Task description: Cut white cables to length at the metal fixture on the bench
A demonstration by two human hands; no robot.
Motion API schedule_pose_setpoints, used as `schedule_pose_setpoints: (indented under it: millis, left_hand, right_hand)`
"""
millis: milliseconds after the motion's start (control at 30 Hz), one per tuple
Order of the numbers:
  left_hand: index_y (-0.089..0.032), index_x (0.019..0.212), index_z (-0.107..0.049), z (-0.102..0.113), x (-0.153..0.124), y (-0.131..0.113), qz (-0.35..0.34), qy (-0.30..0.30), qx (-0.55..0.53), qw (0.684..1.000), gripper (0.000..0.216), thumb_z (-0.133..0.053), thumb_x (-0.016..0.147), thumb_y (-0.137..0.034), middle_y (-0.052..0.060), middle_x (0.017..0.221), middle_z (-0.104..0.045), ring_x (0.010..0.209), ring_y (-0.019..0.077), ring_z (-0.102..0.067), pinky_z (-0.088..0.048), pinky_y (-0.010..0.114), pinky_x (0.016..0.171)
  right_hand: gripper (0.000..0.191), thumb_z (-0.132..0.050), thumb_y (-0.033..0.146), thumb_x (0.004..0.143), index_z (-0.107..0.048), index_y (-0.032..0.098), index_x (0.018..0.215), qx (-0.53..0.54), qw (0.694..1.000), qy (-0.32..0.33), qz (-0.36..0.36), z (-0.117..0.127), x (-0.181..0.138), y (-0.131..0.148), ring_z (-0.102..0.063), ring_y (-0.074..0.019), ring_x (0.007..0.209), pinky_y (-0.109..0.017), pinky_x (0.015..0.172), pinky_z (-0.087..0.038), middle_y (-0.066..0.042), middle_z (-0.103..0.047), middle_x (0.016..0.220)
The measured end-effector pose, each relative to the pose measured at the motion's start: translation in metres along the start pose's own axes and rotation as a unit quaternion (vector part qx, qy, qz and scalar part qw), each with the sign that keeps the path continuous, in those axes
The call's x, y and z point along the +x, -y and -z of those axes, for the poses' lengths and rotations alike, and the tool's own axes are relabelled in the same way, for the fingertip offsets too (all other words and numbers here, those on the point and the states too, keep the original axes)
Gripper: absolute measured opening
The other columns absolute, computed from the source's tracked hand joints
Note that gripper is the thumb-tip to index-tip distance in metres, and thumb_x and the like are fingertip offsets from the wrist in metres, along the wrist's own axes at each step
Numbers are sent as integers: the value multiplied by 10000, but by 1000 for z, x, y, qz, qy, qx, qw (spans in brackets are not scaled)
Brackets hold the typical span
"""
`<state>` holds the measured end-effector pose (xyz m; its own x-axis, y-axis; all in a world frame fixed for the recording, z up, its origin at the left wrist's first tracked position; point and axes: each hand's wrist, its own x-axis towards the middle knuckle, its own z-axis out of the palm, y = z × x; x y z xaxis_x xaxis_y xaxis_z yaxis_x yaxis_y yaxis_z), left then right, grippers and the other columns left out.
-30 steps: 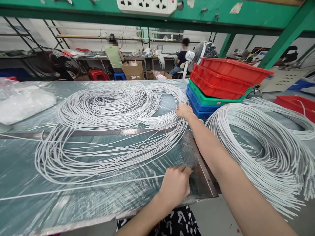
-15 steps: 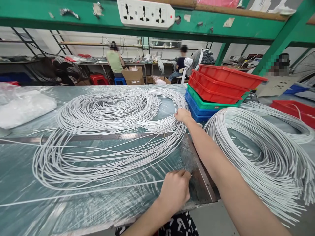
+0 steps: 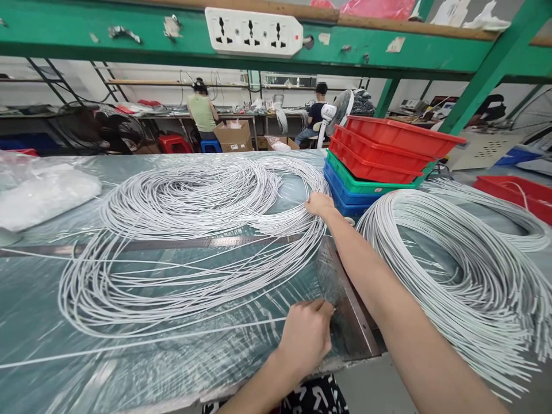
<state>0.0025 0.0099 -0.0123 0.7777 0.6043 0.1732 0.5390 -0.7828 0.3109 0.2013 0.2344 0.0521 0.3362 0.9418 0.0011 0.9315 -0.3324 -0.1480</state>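
A big loose coil of white cable (image 3: 190, 230) lies spread on the plastic-covered bench (image 3: 52, 351). My right hand (image 3: 319, 205) reaches far forward, and its fingers close on strands at the coil's right edge. At the bench's near edge my left hand (image 3: 304, 336) is closed, pinching one white strand that runs off to the left. A long steel ruler (image 3: 172, 244) lies across the bench under the coil. A second bundled coil of white cable (image 3: 452, 259) rests to the right of my right arm.
Stacked red, green and blue trays (image 3: 379, 158) stand at the back right, and another red tray (image 3: 517, 192) sits at the far right. A clear plastic bag (image 3: 43, 192) lies at the left. A green shelf frame with a power strip (image 3: 253, 30) hangs overhead. Two people sit in the background.
The view has tilted up slightly. My right hand has shifted a little along the coil's edge; my left hand keeps its pinch at the near edge.
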Motion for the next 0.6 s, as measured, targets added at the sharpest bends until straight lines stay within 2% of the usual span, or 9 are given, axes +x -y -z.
schedule_pose_setpoints:
  millis: [267,600]
  left_hand:
    - [-187,705,-451,-1,0,1,-14,-29,-3,999,188,-442,835,-50,-5,638,-510,522,127,-426,-196,281,504]
    - [-187,697,-466,-1,1,1,-14,-31,-13,999,212,-407,861,-66,3,624,-491,508,130,-418,-198,280,495]
  right_hand:
    - [344,-505,352,927,-664,160,1164,-5,1000,-5,5,0,2,2,-590,-269,1117,-339,922,-475,-141,-644,1149]
    - [359,-531,380,915,-657,169,1177,-3,1000,-5,-2,2,0,1,-586,-252,1118,-311,923,-468,-136,-638,1161]
